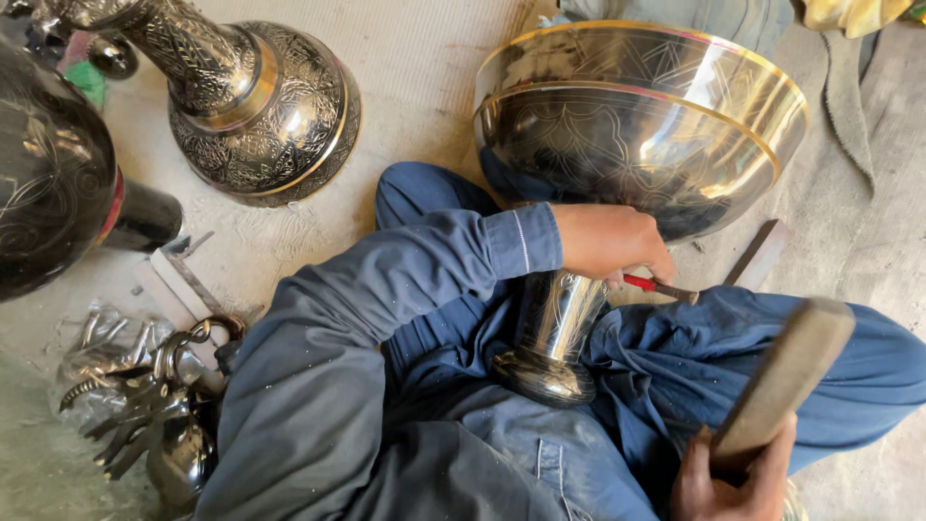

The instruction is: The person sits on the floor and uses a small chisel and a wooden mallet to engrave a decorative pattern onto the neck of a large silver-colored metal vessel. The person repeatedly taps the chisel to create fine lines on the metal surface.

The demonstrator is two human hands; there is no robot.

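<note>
- While a large engraved brass goblet (637, 125) lies tilted across the lap of a person seated on the floor, its stem running down toward the foot (548, 374) between blue-clad legs, the left hand (610, 241) sits just under the bowl, clenched round a red-handled chisel (659, 287).
- The chisel's long axis runs nearly level, out to the right of the goblet's stem, its dark tip just below the bowl's underside; whether the tip touches the metal cannot be told.
- The right hand (735, 479), low and to the right of the goblet's foot, grips a wooden mallet (783, 376) by its lower end; the mallet slants up and right, its head well apart from the chisel and lower than it.
- Of the two hands, the left is much the nearer to the bowl; the chisel lies up and to the left of the mallet's head.
- Left of the goblet stand a second engraved vase (260, 106) and a dark vessel (48, 174); small metal fittings (145, 396) lie on the floor, lower left of the foot.
</note>
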